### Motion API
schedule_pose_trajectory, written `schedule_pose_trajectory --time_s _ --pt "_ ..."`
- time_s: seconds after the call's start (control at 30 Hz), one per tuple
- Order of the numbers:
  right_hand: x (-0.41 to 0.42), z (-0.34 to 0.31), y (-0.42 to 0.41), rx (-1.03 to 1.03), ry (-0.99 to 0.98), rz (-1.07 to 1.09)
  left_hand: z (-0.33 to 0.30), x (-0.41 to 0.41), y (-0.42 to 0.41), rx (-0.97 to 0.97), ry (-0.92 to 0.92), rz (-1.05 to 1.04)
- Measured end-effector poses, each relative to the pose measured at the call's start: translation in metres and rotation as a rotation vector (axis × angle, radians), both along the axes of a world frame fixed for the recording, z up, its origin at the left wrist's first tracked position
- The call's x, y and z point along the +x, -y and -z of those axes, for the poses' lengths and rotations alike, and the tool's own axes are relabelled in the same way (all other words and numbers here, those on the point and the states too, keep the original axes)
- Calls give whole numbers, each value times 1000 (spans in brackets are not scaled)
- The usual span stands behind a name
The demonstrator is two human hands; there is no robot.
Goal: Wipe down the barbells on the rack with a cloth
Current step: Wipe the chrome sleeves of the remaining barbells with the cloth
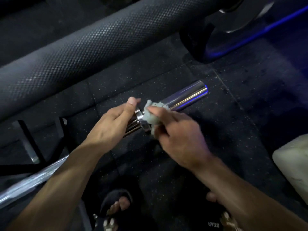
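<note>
A chrome barbell (186,97) runs from the lower left up to the centre of the view, and its shiny sleeve ends at the right. My left hand (111,122) grips the bar just inside the collar, thumb over the top. My right hand (176,132) holds a pale fluffy cloth (152,114) bunched against the collar and the start of the sleeve. The knurled shaft (33,182) continues toward the lower left under my left forearm.
A thick black textured roller (80,47) crosses the upper left. A dark weight plate (225,30) stands at the upper right. A black rack bracket (28,142) holds the bar at the left. A pale padded object (293,160) sits at the right edge. My sandalled feet (116,205) stand on speckled rubber flooring.
</note>
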State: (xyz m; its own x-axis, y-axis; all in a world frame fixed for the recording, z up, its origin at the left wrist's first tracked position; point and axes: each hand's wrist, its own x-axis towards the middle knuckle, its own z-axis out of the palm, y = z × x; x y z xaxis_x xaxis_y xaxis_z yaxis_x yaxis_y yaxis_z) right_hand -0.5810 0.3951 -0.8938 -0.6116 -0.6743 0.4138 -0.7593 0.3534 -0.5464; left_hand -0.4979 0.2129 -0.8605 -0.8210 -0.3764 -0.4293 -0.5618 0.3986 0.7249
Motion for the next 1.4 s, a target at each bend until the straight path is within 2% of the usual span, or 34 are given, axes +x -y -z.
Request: schedule_pose_trajectory --time_s 0.07,0.1,0.17,0.2,0.3,0.37,0.43,0.57,0.63,0.73,0.83,1.0,1.1,1.17,1.23,1.27,1.33,1.4 --pt "-19 1 -17 27 62 120 -3 8 2 -2 -51 85" --pt "-30 1 -25 22 155 216 -2 11 4 -34 -46 119" --pt "-38 5 -32 -36 305 375 -1 13 6 -76 -55 131" --pt "-32 3 -28 -70 314 410 -2 12 5 -68 -59 128" --pt "12 0 -2 -108 311 269 -6 7 3 46 -68 132" --pt "38 1 6 -106 384 130 -7 5 3 72 -84 152" --pt "45 1 4 -133 449 98 -10 4 1 88 -88 163" --pt "47 -15 -1 -57 307 0 -15 0 1 179 -37 124" --pt "40 -19 7 -88 221 22 -16 -1 3 226 10 66" --pt "29 -15 30 -121 72 42 -16 -3 5 214 44 -23" --pt "24 -10 35 -22 -12 -19 -20 -5 3 207 74 -87" --pt "31 0 15 33 -18 -53 -17 2 2 218 -14 63" --pt "43 19 1 96 128 -43 -15 3 0 191 -40 92" --pt "44 26 -8 97 285 -15 -15 0 -1 187 18 68" --pt "42 22 -10 56 360 -7 -13 -5 0 139 118 25" --pt "43 19 -10 37 394 -16 -11 -7 -1 89 154 -8" --pt "45 14 -14 -27 513 15 -2 -10 -2 -114 106 -70" --pt "43 16 -20 -120 661 200 -1 -6 -5 -233 -11 -78"
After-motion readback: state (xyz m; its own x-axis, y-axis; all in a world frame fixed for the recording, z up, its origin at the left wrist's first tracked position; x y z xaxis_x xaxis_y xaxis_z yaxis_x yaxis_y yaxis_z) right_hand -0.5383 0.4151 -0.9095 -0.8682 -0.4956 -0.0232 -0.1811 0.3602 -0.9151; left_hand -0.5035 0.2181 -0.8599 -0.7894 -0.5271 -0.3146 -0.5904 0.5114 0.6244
